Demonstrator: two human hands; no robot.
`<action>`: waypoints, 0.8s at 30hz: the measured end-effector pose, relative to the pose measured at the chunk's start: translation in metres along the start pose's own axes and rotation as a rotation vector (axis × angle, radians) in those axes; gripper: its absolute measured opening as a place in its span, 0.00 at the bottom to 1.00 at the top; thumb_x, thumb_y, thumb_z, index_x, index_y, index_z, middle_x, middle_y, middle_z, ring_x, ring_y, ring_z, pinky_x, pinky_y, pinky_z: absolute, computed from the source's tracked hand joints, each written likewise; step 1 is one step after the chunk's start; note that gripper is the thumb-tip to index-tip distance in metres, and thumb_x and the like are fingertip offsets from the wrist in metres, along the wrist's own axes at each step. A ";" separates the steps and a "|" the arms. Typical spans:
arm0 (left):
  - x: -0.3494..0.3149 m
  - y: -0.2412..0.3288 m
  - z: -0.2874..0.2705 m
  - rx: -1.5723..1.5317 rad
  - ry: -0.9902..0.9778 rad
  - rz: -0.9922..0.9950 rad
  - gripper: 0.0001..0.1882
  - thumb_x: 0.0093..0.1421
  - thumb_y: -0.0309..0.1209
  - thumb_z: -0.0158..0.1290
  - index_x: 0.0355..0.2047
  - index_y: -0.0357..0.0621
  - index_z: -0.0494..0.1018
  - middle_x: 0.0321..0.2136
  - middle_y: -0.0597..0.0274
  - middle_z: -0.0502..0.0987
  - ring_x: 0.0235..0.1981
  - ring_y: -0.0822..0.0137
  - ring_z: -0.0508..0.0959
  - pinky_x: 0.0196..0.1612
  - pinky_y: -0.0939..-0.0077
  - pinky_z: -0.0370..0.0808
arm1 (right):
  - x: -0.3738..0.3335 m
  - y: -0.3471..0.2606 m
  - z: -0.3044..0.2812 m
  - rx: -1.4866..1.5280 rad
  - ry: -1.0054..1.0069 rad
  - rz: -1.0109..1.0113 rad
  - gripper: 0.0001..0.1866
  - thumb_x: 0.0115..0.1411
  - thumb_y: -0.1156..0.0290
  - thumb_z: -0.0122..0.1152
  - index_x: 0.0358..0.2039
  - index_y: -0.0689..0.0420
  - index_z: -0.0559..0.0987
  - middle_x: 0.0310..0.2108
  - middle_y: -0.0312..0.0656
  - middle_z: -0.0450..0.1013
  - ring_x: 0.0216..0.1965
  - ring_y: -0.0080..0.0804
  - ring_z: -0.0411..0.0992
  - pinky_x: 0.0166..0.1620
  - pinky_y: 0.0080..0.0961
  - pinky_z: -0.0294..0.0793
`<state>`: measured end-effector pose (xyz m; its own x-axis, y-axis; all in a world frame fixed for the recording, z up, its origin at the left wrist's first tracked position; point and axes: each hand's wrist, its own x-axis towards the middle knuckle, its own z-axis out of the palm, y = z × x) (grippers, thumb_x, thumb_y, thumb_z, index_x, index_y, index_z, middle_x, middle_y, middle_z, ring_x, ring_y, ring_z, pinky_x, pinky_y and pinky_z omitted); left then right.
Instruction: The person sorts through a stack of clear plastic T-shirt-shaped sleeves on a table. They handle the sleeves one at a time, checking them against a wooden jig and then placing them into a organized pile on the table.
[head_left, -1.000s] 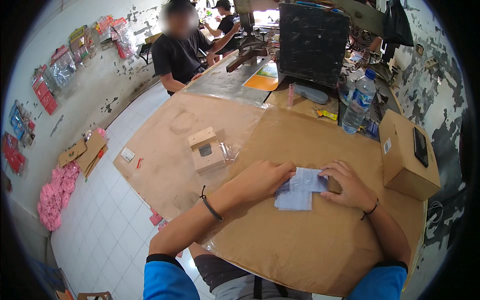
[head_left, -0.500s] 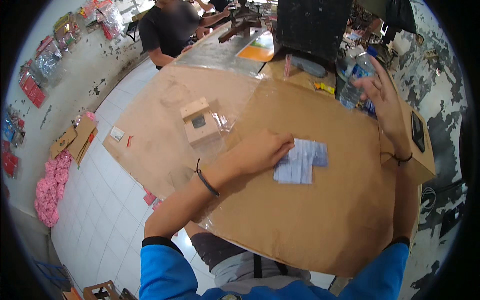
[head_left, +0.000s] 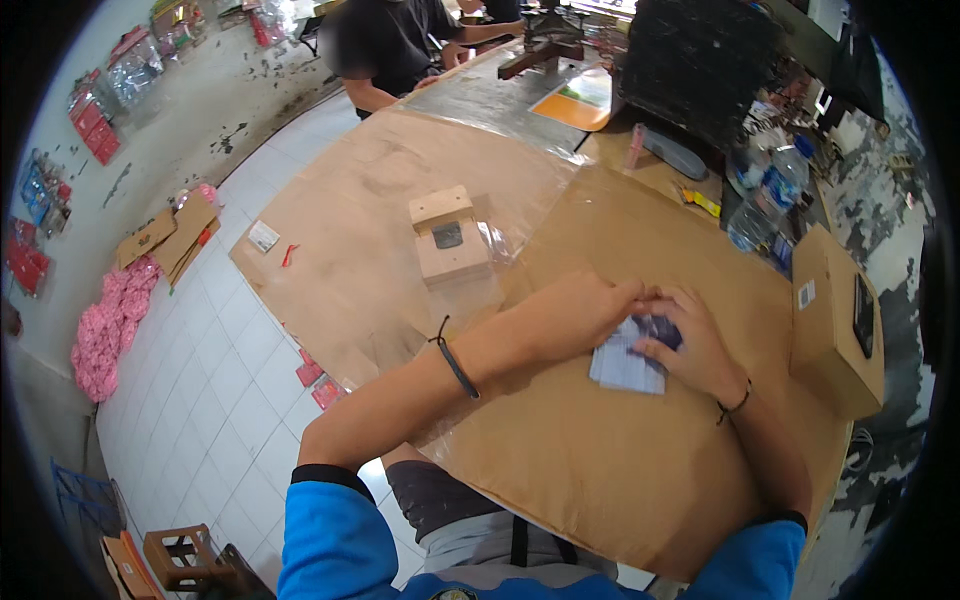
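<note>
On the brown cardboard covering the table lies a fanned stack of pale paper slips (head_left: 630,373), with a darker purplish patch partly under my fingers. My left hand (head_left: 590,312) is at the far edge of the stack, its fingers pinched together; what they hold is hidden. From the right, my right hand (head_left: 697,345) curls round the same far corner, thumb lying over the slips and fingertips meeting those of the left hand. A wooden block jig (head_left: 450,262) with a dark square inset stands further left, beside clear plastic film (head_left: 492,242).
At the right edge stands a cardboard box (head_left: 818,318) with a phone (head_left: 862,314) on it. Behind it is a water bottle (head_left: 765,208). A yellow packet (head_left: 702,202) and a black panel (head_left: 695,75) are at the back. Another person (head_left: 395,50) sits at the far left.
My right hand has come down from beside the bottle to the paper slips and met my left hand. The whole view has shifted, so the table things appear further right.
</note>
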<state>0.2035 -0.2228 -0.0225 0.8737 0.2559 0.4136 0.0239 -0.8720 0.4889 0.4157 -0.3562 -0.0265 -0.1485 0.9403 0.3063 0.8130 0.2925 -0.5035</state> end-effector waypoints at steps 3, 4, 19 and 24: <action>0.001 0.000 -0.001 -0.055 -0.036 -0.061 0.10 0.70 0.36 0.52 0.46 0.46 0.73 0.24 0.45 0.79 0.26 0.40 0.80 0.30 0.47 0.76 | -0.001 0.001 0.002 -0.028 -0.008 -0.062 0.21 0.56 0.57 0.74 0.45 0.56 0.83 0.50 0.43 0.75 0.52 0.44 0.69 0.57 0.37 0.67; 0.001 0.000 -0.002 -0.047 -0.049 -0.076 0.11 0.69 0.36 0.53 0.46 0.46 0.73 0.26 0.45 0.79 0.26 0.41 0.80 0.31 0.48 0.76 | 0.000 0.000 0.002 -0.020 -0.002 -0.056 0.20 0.56 0.57 0.74 0.44 0.56 0.83 0.49 0.42 0.75 0.52 0.44 0.69 0.57 0.37 0.67; -0.002 0.002 -0.006 -0.036 -0.021 0.087 0.08 0.64 0.34 0.59 0.39 0.43 0.78 0.34 0.55 0.78 0.34 0.49 0.81 0.36 0.57 0.78 | -0.001 -0.001 -0.006 -0.013 -0.037 -0.045 0.17 0.58 0.64 0.71 0.47 0.54 0.84 0.55 0.40 0.74 0.55 0.42 0.70 0.59 0.39 0.66; -0.002 0.002 -0.001 0.057 -0.040 0.100 0.08 0.64 0.34 0.58 0.38 0.42 0.78 0.35 0.53 0.79 0.33 0.49 0.82 0.35 0.55 0.79 | -0.002 0.006 -0.027 -0.193 -0.249 -0.145 0.21 0.61 0.67 0.66 0.56 0.46 0.82 0.62 0.40 0.72 0.61 0.41 0.69 0.63 0.39 0.65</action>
<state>0.2013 -0.2242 -0.0217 0.8917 0.1508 0.4267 -0.0376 -0.9148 0.4020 0.4361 -0.3610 -0.0079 -0.3840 0.9119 0.1446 0.8614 0.4102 -0.2996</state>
